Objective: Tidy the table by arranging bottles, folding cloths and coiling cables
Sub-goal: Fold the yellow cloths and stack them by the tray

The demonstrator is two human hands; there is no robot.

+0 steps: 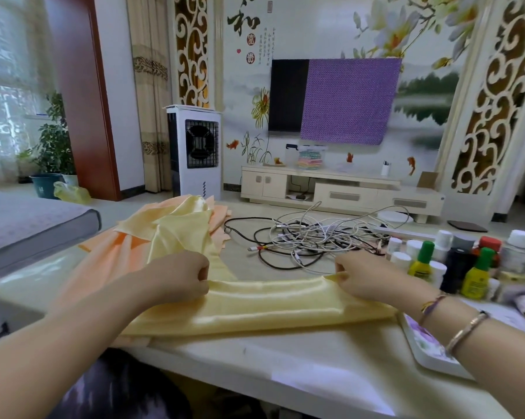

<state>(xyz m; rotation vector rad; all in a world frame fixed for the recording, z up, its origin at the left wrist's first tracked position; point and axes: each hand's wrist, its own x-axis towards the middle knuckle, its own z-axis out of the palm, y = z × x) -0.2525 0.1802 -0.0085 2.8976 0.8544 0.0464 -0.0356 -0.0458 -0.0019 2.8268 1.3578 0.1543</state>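
Satin, pale yellow: the yellow cloth (pixel 255 303) lies stretched as a folded band across the near part of the counter (pixel 300 355), its far end heaped on an orange cloth (pixel 110 258) at the left. Head view: left hand (pixel 179 276) has its fingers curled, pinching the band's upper edge; right hand (pixel 364 276) likewise pinches the opposite end, fingers pressed together on the fabric. Behind the hands, a tangle of black and white cables (pixel 309 237) lies uncoiled mid-counter. Bottles (pixel 454 261), white-capped plus two yellow ones with green caps, stand clustered at the right, just beside the right wrist. A flowered tray (pixel 424 343) sits under the right forearm.
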